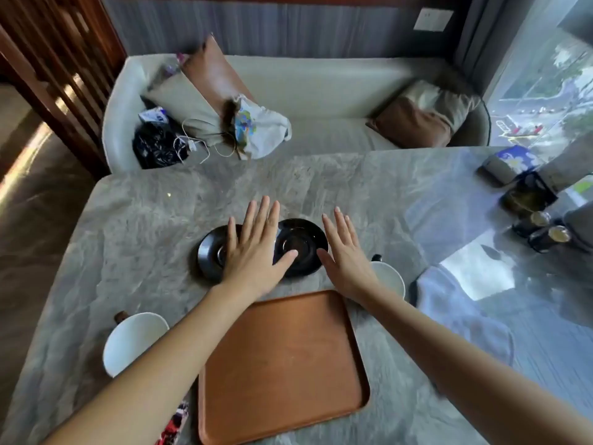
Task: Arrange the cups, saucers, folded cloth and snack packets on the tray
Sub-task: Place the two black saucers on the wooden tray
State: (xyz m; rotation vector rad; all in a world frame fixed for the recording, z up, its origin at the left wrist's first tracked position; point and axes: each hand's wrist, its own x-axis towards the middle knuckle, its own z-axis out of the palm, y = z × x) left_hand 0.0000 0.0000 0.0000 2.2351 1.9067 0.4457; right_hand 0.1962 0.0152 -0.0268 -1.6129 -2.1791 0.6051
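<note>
Grey marble tabletop point(144, 226) fills the view, with a pale sofa behind it and a window to the right. Near the person lies the brown tray point(282, 364), bare, its long side running away from the body. Just beyond its far edge sit two black saucers side by side: the left saucer point(210, 252) and the right saucer point(305, 245), touching or slightly overlapping, hard to tell which.

The left hand point(253, 252) is spread flat, fingers straight, palm down over the seam between the saucers, its thumb reaching across the right saucer. Whether it presses on them or floats just above cannot be told; it grips nothing. The right hand point(346, 258) is likewise open and flat, just right of the right saucer, thumb tip at its rim, holding nothing.

One white cup point(131, 342) stands left of the tray, partly under the left forearm; another cup point(388, 277) stands right of it, behind the right wrist. A white cloth point(455, 303) lies further right. A red-printed packet point(176, 425) shows at the tray's near left corner.

Both saucers lie ahead of the tray, so the likely move is a pull back toward the body, each hand nearest to its own saucer.
</note>
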